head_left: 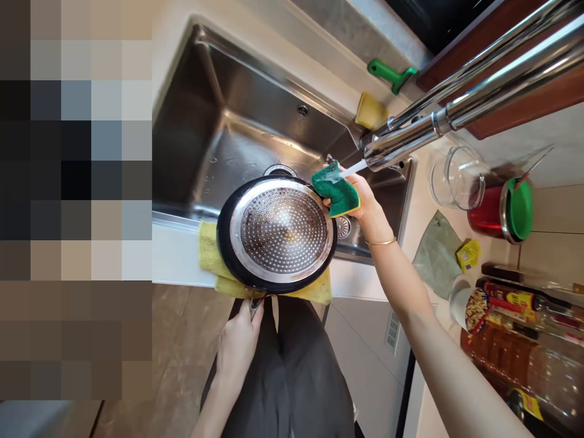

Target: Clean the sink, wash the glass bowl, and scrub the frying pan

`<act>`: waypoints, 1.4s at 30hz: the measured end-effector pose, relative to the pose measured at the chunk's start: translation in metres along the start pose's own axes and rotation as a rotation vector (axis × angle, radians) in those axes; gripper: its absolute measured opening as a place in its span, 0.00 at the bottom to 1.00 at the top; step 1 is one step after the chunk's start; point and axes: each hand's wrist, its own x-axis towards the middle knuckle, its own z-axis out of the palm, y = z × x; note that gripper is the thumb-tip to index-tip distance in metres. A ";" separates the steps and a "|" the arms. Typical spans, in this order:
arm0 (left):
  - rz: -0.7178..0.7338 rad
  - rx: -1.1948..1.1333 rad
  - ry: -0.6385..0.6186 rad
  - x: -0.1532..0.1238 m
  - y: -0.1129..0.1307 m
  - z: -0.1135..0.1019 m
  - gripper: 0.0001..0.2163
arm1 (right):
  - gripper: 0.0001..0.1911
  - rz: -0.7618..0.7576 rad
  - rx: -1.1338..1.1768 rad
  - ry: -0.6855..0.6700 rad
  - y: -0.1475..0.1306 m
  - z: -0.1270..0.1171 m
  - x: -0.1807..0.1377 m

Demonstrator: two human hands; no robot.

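A frying pan [283,231] is held bottom-up over the front edge of the steel sink [255,146], its dotted metal base facing me. My left hand [239,340] is closed around the pan's handle, near my legs. In my right hand [360,194] is a green and yellow sponge [337,191], held beside the pan's upper right rim. Water runs from the chrome faucet [406,143] onto the sponge. Under the pan, a yellow cloth [210,246] lies over the counter's front edge.
A yellow sponge [370,111] and a green-handled tool [390,74] lie behind the sink. To the right stand a glass jug [456,179], a red container [488,210], a grey-green cloth [438,255] and several bottles [506,359]. The faucet pipe reaches over the sink from the upper right.
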 end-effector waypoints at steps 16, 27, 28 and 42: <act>-0.034 -0.083 -0.027 0.000 0.006 -0.005 0.17 | 0.07 -0.167 0.086 0.012 -0.004 0.028 0.020; -0.017 -0.059 -0.050 -0.001 0.003 0.001 0.17 | 0.12 -0.879 -0.942 0.129 0.055 0.003 -0.074; -0.011 -0.061 -0.048 -0.001 0.002 0.001 0.17 | 0.11 -0.881 -1.082 0.022 0.057 -0.001 -0.083; 0.046 0.010 0.003 -0.002 0.002 0.002 0.16 | 0.14 -0.720 -1.445 0.297 0.077 0.033 -0.076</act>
